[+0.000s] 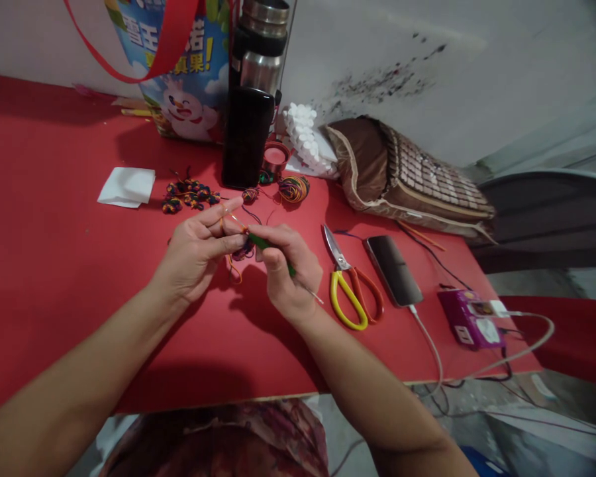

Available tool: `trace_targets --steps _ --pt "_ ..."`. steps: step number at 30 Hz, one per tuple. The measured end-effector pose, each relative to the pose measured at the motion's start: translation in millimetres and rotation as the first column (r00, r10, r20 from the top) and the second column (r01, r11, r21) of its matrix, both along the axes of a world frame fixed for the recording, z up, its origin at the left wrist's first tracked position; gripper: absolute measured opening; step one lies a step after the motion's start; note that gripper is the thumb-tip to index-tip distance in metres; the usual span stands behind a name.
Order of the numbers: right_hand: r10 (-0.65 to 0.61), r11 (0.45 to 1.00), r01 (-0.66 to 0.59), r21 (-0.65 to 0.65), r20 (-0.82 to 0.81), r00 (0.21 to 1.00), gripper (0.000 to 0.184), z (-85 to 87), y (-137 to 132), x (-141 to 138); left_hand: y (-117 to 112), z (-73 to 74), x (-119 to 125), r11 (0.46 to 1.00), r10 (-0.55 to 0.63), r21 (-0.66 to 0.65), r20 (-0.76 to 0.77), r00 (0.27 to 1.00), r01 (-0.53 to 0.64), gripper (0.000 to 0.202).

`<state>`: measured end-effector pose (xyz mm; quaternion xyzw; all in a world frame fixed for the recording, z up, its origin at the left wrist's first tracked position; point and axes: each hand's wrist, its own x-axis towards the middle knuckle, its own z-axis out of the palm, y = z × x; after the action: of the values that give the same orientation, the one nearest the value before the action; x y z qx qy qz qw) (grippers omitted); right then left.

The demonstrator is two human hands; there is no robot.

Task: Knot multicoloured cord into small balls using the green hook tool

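Above the red table my right hand is closed around a crochet hook with a green grip. Its thin metal tip points up and left towards my left hand. Thumb and fingers of that left hand pinch a small dark multicoloured piece of crochet, and orange yarn runs around a raised finger. A yarn loop hangs below the piece. Just beyond the hands lie a cluster of crocheted pieces, a small yarn ball and a bigger multicoloured yarn ball. My fingers partly hide the piece.
Scissors and a charging phone lie to the right, near a purple box with cables. A black phone leans before a steel flask and a printed bag. Folded white paper and a brown cushion flank them.
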<state>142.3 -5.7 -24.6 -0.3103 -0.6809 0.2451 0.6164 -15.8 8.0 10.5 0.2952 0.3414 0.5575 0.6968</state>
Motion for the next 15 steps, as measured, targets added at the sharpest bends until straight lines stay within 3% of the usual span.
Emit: trace_targets --steps 5,9,15 --pt "0.019 0.985 -0.045 -0.166 -0.152 0.988 0.026 4.1 0.4 3.2 4.5 7.6 -7.6 0.999 -0.006 -0.031 0.016 1.000 0.007 0.059" --pt "-0.033 0.970 -0.005 -0.243 -0.149 0.988 0.035 10.1 -0.1 4.2 6.4 6.2 -9.5 1.000 -0.009 -0.003 0.021 1.000 0.009 0.061" --pt "-0.088 0.973 0.061 -0.221 -0.115 0.989 0.040 16.3 2.0 8.0 7.9 4.7 -13.1 1.000 0.009 0.029 0.005 1.000 -0.009 0.056"
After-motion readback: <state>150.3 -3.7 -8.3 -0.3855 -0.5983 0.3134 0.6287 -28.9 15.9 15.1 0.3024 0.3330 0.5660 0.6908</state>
